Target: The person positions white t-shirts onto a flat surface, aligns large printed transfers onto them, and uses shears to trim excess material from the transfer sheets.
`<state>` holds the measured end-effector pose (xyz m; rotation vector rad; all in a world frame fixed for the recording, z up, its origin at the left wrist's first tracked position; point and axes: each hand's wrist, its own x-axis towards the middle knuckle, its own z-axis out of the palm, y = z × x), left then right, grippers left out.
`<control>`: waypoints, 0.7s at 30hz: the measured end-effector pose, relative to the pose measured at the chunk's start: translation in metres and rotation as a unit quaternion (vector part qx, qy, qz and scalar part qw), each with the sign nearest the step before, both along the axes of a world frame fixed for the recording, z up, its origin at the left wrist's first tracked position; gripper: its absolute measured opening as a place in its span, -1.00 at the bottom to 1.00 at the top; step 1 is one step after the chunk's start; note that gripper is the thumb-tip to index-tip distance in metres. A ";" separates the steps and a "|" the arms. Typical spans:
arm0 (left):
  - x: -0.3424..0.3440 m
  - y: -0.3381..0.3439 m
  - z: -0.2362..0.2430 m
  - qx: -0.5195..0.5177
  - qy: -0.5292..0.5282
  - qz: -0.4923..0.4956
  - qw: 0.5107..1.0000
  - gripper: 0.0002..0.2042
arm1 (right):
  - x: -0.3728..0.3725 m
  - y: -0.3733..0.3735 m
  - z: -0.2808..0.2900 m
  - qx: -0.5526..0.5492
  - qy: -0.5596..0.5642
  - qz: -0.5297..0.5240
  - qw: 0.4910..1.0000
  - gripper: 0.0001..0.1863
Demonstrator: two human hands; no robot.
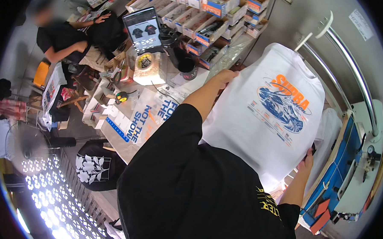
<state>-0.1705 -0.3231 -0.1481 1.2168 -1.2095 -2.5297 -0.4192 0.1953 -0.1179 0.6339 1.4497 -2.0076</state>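
Observation:
A white T-shirt [256, 129] with orange lettering and a dark blue oval graphic is held up at the right of the view. My left hand [228, 77] grips it at its upper left edge, fingers closed on the cloth. My right hand [306, 163] grips its lower right edge, with some fingertips hidden behind it. Behind the shirt's right side, pale cloth or plastic [333, 126] is partly visible.
A table holds a laptop [142, 29], black cylinder [180, 56], pale block [149, 74], printed sheets [152, 112] and box racks [204, 16]. A co-worker [60, 40] sits at upper left. A fan [28, 148] stands left; a machine with metal bars [373, 120] stands right.

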 end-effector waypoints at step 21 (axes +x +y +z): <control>0.039 -0.039 0.072 -0.248 0.170 -0.125 0.946 -0.29 | 0.019 -0.020 0.071 -0.070 0.190 -0.024 0.979 -0.28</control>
